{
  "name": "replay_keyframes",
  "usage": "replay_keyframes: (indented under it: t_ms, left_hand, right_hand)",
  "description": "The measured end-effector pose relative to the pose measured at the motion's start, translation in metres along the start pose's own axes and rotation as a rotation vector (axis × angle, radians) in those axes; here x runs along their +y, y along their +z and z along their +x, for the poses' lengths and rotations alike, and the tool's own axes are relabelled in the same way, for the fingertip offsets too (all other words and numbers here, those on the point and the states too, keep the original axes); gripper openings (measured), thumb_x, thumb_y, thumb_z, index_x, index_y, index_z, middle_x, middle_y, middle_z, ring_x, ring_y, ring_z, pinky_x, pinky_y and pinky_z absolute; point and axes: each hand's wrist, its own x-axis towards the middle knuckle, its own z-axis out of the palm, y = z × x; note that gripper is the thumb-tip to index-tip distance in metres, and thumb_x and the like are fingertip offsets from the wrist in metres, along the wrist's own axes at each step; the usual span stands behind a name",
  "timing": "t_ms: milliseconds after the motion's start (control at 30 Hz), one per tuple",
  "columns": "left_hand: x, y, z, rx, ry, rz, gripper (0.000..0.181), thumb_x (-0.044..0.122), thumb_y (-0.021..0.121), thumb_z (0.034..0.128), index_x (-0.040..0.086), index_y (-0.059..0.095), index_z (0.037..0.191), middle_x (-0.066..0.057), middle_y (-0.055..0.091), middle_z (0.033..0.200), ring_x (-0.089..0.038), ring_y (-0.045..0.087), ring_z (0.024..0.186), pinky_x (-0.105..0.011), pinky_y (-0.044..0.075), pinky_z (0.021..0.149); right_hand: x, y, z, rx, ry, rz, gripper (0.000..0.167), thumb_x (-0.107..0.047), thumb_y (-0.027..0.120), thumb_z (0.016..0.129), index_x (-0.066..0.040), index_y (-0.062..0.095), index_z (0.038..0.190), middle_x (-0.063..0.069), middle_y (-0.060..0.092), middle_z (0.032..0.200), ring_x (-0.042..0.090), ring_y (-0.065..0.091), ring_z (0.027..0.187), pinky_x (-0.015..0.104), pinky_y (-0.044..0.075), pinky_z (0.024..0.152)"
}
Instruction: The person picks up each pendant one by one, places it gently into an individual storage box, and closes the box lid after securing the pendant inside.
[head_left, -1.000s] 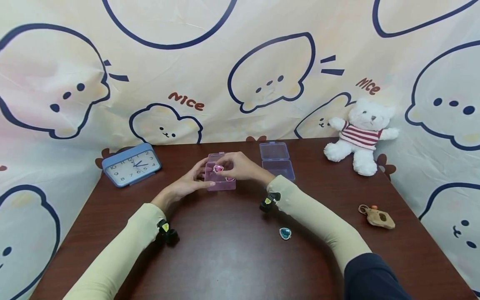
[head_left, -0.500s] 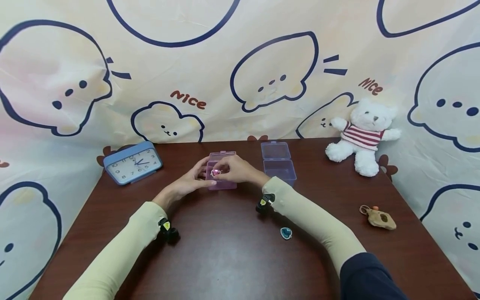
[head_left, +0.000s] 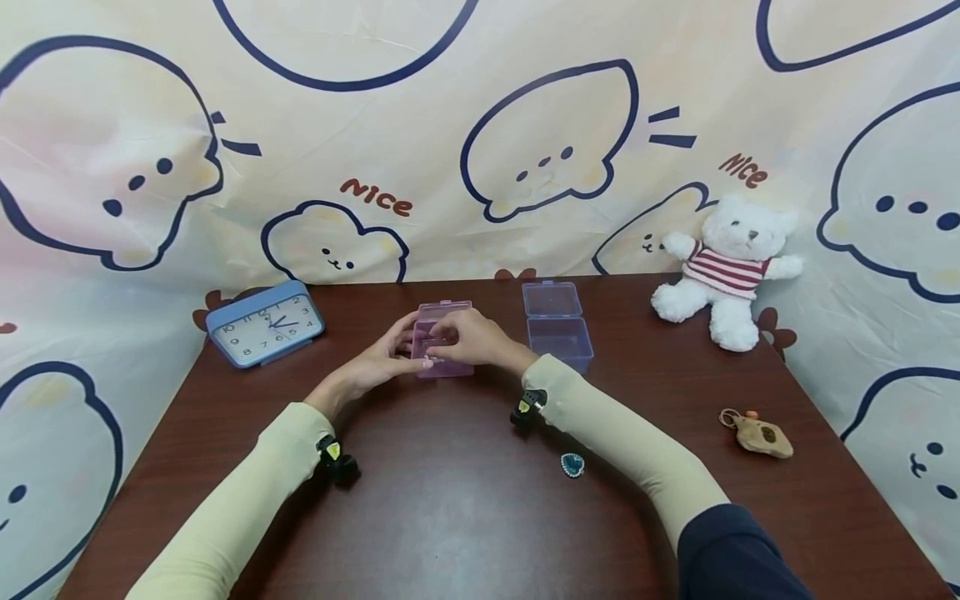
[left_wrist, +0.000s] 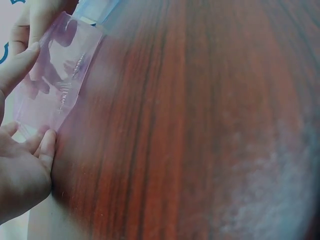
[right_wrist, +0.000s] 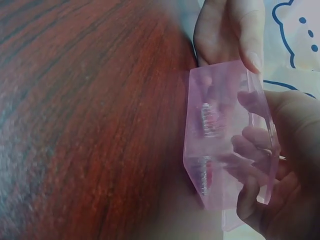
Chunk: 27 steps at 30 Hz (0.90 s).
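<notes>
A small lidded pink see-through box (head_left: 450, 369) stands with its lid up near the back of the table. My left hand (head_left: 372, 364) grips its left end, thumb at the front. My right hand (head_left: 480, 337) reaches over the box with bent fingers inside it. Through the box wall, the right wrist view shows one pink gem piece (right_wrist: 214, 121) with a silvery ridged edge and a second gem piece (right_wrist: 205, 176) low in the box. The fingertips (right_wrist: 252, 137) appear apart from both pieces. A blue heart-shaped gem (head_left: 572, 465) lies on the table nearer the person.
An open purple see-through box (head_left: 559, 337) sits right of the pink one. A blue clock (head_left: 266, 327) is at back left. A white teddy bear (head_left: 726, 271) sits at back right, with a tan keychain pouch (head_left: 761, 437) in front on the brown table (head_left: 450, 500).
The pink gem piece at my right fingertips has gone down into the pink box, and the fingers look spread from it. My left hand has kept its grip on the box.
</notes>
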Motion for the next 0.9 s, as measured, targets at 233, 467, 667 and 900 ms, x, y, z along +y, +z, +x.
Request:
replay_keyframes:
  t_ms: [233, 467, 667, 900]
  left_hand:
    - [-0.002, 0.000, 0.002, 0.000, -0.003, 0.021, 0.091, 0.025, 0.070, 0.0988, 0.030, 0.008, 0.166, -0.018, 0.042, 0.156, -0.035, 0.040, 0.142, -0.046, 0.035, 0.113]
    - [0.000, 0.000, 0.002, -0.001, 0.008, 0.017, 0.087, 0.020, 0.067, 0.1005, 0.030, 0.010, 0.165, -0.017, 0.043, 0.155, -0.036, 0.041, 0.140, -0.044, 0.036, 0.110]
    - [0.011, -0.002, 0.002, 0.016, -0.038, 0.013, 0.099, 0.026, 0.070, 0.0979, 0.031, -0.003, 0.165, -0.018, 0.028, 0.165, -0.042, 0.032, 0.147, -0.064, 0.025, 0.121]
    - [0.051, 0.012, 0.007, 0.222, 0.119, 0.268, 0.106, 0.037, 0.080, 0.0883, 0.034, 0.008, 0.165, -0.013, 0.018, 0.170, -0.038, 0.022, 0.151, -0.067, 0.027, 0.119]
  right_hand:
    - [-0.002, -0.002, -0.003, 0.020, 0.024, -0.022, 0.033, -0.033, 0.077, 0.093, -0.014, 0.076, 0.120, 0.003, 0.076, 0.119, 0.016, 0.070, 0.106, 0.035, 0.058, 0.093]
    - [-0.007, -0.019, -0.014, 0.071, -0.017, -0.023, 0.033, -0.032, 0.077, 0.094, -0.013, 0.076, 0.120, 0.003, 0.076, 0.123, 0.016, 0.069, 0.107, 0.036, 0.058, 0.093]
    - [-0.009, -0.051, -0.042, 0.083, -0.047, 0.005, 0.035, -0.032, 0.076, 0.094, -0.010, 0.075, 0.121, 0.005, 0.076, 0.119, 0.021, 0.070, 0.106, 0.038, 0.058, 0.094]
    - [0.007, -0.091, -0.096, 0.124, -0.030, -0.039, 0.029, -0.031, 0.076, 0.094, -0.015, 0.076, 0.118, 0.002, 0.076, 0.115, 0.017, 0.069, 0.108, 0.042, 0.058, 0.094]
